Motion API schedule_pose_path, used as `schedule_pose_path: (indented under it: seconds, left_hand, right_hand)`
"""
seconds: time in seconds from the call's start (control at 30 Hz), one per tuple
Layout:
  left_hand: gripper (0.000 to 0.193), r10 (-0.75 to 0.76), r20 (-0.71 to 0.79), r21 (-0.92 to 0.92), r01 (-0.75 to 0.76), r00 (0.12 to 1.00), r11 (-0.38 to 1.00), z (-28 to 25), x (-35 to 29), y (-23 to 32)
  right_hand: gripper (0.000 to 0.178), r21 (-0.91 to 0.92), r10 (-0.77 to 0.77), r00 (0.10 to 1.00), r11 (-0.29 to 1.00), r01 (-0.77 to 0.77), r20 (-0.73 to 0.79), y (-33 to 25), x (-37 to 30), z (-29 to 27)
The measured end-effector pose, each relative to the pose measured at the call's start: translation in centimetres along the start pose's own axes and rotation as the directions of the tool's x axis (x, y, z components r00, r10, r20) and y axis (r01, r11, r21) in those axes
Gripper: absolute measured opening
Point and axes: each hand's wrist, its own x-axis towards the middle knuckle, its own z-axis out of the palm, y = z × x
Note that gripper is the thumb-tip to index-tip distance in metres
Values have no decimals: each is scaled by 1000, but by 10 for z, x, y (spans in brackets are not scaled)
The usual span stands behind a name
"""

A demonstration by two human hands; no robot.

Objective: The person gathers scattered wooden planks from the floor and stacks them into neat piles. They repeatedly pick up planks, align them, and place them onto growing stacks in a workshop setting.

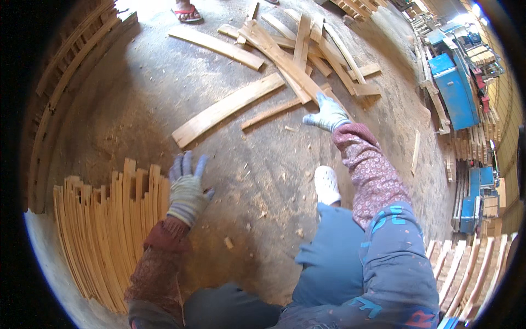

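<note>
My left hand (189,191), in a pale knitted glove, is open with its fingers spread. It hovers between the right side of a stack of narrow wooden strips (104,241) and the near end of a wide wooden plank (227,109) lying on the floor. My right hand (330,114), gloved the same way, reaches forward with its thumb apart from its fingers. Its fingertips are at the near end of a long board (285,61) on a loose heap; whether they touch it I cannot tell. Beside that hand lies a narrow wooden strip (271,114).
Another plank (216,48) lies farther off, near a person's sandalled foot (188,15). Wooden racking (71,60) stands at the left. Blue machinery (455,90) and stacked timber (466,268) line the right. My white shoe (326,185) rests on the dusty concrete floor (257,181), among wood chips.
</note>
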Motion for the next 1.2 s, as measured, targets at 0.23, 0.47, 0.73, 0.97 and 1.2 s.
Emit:
schedule_pose_path:
  seconds: [0.23, 0.47, 0.73, 0.97, 1.2]
  left_hand:
    - [92, -237, -108, -34, 234, 966, 972, 30, 190, 54]
    - [97, -581, 25, 66, 579, 814, 813, 67, 263, 75]
    - [86, -521, -22, 113, 520, 853, 847, 40, 270, 79]
    - [73, -519, -65, -440, 443, 852, 781, 45, 224, 73]
    - [43, -558, 113, -949, 256, 822, 185, 46, 237, 156]
  right_hand:
    - [137, 66, 91, 985, 993, -102, 146, 52, 164, 28]
    - [121, 148, -6, 944, 988, -45, 331, 46, 246, 63]
    - [104, 287, -429, 885, 884, 370, 179, 193, 162, 28]
    - [114, 494, -621, 778, 647, 580, -99, 295, 115, 32]
    - [111, 95, -729, 618, 621, 778, -294, 195, 207, -51]
